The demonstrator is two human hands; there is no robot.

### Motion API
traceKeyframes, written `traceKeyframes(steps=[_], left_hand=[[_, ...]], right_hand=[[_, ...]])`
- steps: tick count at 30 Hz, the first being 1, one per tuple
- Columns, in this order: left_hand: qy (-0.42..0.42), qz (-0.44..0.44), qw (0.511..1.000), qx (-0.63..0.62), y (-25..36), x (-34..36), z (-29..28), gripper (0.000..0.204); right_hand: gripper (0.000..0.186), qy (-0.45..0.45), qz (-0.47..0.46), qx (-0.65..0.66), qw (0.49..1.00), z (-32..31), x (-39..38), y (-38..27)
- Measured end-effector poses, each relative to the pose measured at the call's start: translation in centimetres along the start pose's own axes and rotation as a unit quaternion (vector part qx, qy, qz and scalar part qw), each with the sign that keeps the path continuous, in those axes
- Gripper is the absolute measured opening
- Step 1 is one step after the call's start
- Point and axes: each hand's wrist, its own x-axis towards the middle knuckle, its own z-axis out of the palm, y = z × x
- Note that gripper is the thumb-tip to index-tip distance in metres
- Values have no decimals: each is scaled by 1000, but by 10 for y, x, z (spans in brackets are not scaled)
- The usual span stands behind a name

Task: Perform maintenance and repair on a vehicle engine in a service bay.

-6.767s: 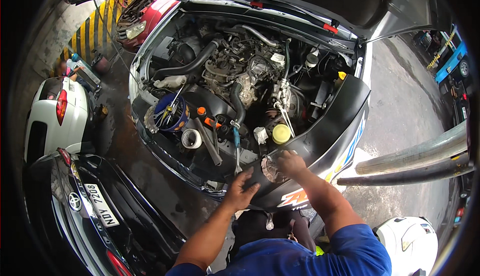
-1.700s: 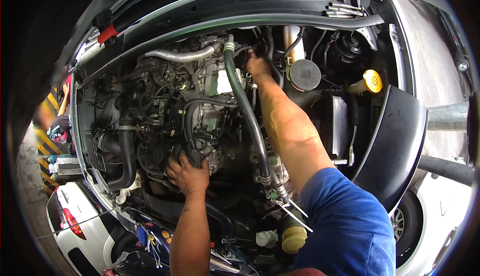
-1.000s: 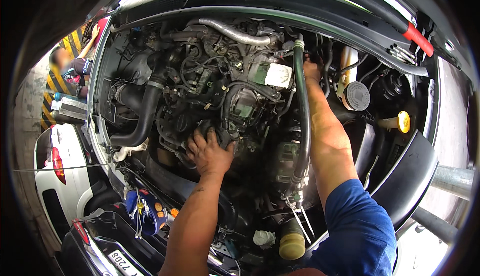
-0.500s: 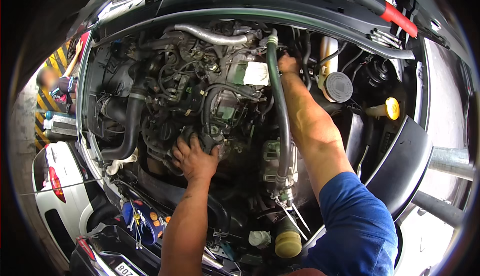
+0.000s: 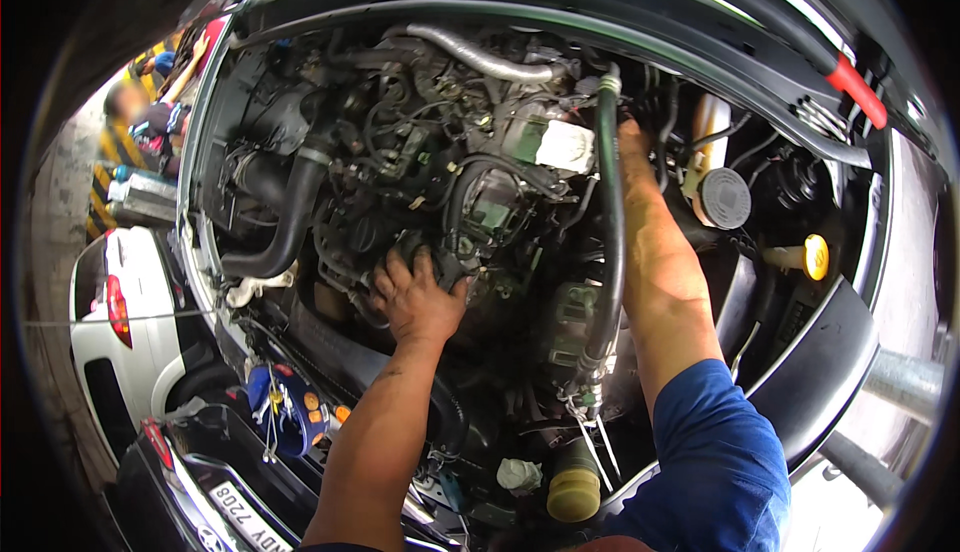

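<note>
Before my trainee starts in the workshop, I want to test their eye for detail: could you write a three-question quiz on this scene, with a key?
1. Multiple choice: which hand reaches in just to the right of the long dark hose? (a) left (b) right
2. True or false: the left hand is touching the silver pipe.
3. Fill in the blank: the rightmost round cap is ____ in colour.

Key
1. b: the right hand; its grip is mostly hidden.
2. False: it lies over a dark engine part.
3. Yellow.
</note>
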Motion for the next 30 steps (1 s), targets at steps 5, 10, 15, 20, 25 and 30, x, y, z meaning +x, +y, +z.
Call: traceKeyframes(steps=[5, 10, 15, 20, 25, 30], left_hand=[[11, 64, 996, -61, 27, 8, -2, 75], [-9, 43, 997, -63, 23, 8, 0, 76], [-30, 46, 997, -61, 21, 9, -2, 76], [-39, 45, 997, -58, 22, 10, -2, 76], [-46, 43, 996, -58, 20, 10, -5, 76], [-53, 46, 995, -71, 21, 10, -5, 76]], right_hand=[[22, -44, -35, 31, 998, -66, 18, -22], [22, -133, -36, 85, 987, -73, 10, -14], [23, -218, -22, 139, 966, -90, 3, 6], [23, -282, -13, 196, 939, -91, 16, 13], [24, -343, -6, 255, 904, -90, 10, 18], [24, -394, -3, 308, 866, -93, 13, 19]])
